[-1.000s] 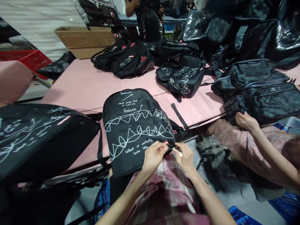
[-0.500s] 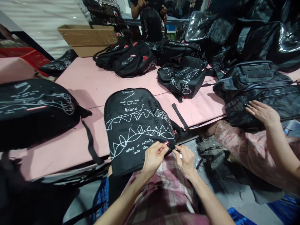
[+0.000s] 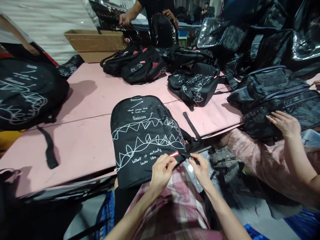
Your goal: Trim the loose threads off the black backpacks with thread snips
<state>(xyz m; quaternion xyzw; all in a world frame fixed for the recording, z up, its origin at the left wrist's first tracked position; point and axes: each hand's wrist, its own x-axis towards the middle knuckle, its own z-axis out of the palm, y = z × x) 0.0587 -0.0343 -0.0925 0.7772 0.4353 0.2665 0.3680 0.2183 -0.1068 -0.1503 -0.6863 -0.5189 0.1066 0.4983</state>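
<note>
A black backpack with white scribbled lines and lettering lies front up at the pink table's edge, its lower end over my lap. My left hand is closed in a pinch at its lower right part, beside a small red-and-white label. Just right of the label, my right hand is closed around a small black pointed tool, whose tip is at the bag's lower corner. The tool's exact kind is too small to make out. A loose black strap lies beyond the bag's right side.
More printed backpacks lie across the pink table, with a cardboard box behind. At right, a co-worker's hand rests on a dark camouflage bag. Another person stands opposite. A further backpack is at left.
The backpack at left has shifted left and turned. My left hand has drawn back slightly from the label, showing more of it. The person opposite has stretched an arm out to the side.
</note>
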